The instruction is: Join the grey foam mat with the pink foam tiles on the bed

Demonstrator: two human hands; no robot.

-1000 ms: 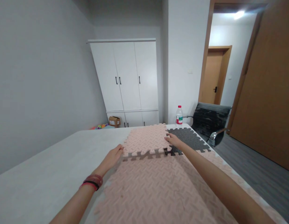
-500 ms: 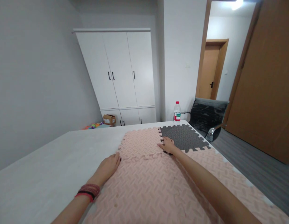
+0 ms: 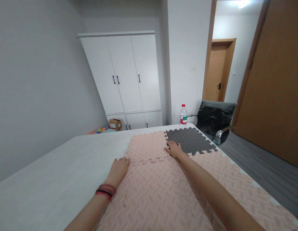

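Pink interlocking foam mat tiles [image 3: 158, 192] lie over the table, with a smaller-looking pink foam mat tile [image 3: 147, 144] joined along a toothed seam at the far side. My left hand [image 3: 118, 170], wearing red and black bands at the wrist, is at the left edge near that seam. Its fingers are bent and close together over the tile edge; their tips are partly hidden. My right hand [image 3: 174, 149] rests palm down, fingers spread, where the far pink tile meets a dark grey foam mat tile [image 3: 191, 140].
A bottle with a red cap [image 3: 183, 115] stands at the table's far right corner. A black chair [image 3: 215, 120] is beyond the right edge. White tabletop [image 3: 67, 173] shows on the left. Behind are a white cabinet [image 3: 129, 73] and a cardboard box [image 3: 115, 124].
My left hand has shifted slightly right and its fingers look more bent at the mat edge. My right hand stays at the seam, its fingers a little more spread. The view has shifted slightly.
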